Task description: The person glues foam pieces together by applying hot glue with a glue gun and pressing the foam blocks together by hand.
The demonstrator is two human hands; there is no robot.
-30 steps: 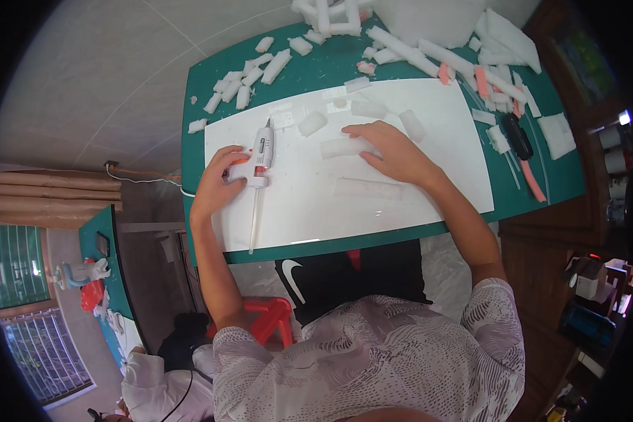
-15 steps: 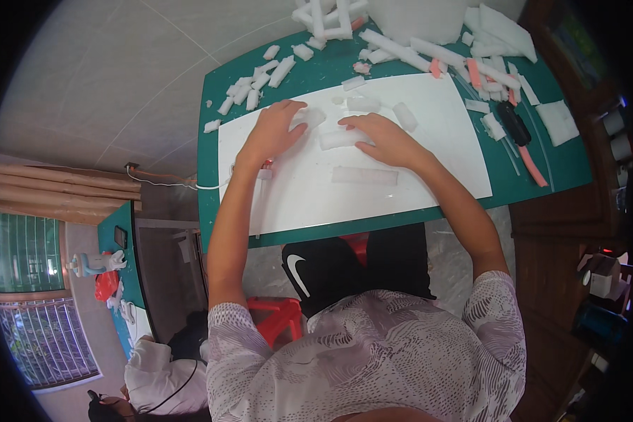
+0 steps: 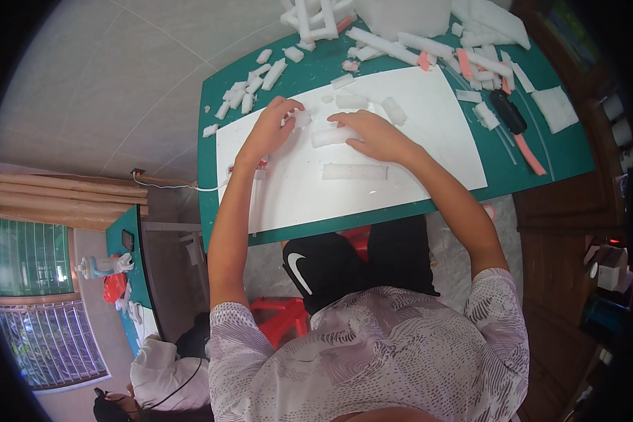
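Note:
Both hands are over a white sheet [image 3: 415, 169] on the green table. At its left, my left hand [image 3: 274, 128] curls its thumb and fingers around a small translucent white foam piece [image 3: 302, 118]. To the right, my right hand [image 3: 380, 135] has thumb and fingers about the end of a longer white foam block [image 3: 323, 137] lying flat; the palm hides part of it. Nearer me lies a separate foam strip [image 3: 355, 171]. Beyond the hands are a foam block [image 3: 352, 102], a tilted foam piece [image 3: 394, 110] and a small foam stick [image 3: 342, 81].
Several foam chunks [image 3: 274, 74] are strewn at the far left. Foam bars [image 3: 380, 48] and pink strips pile up at the far right, near a black-handled tool [image 3: 508, 111]. A red and white object [image 3: 261, 169] sits by my left forearm. Another person [image 3: 169, 373] is at lower left.
The view has shifted slightly. My left hand has closed in on the small foam piece, which now sits nearer its thumb and fingers. My right hand stays at the longer block.

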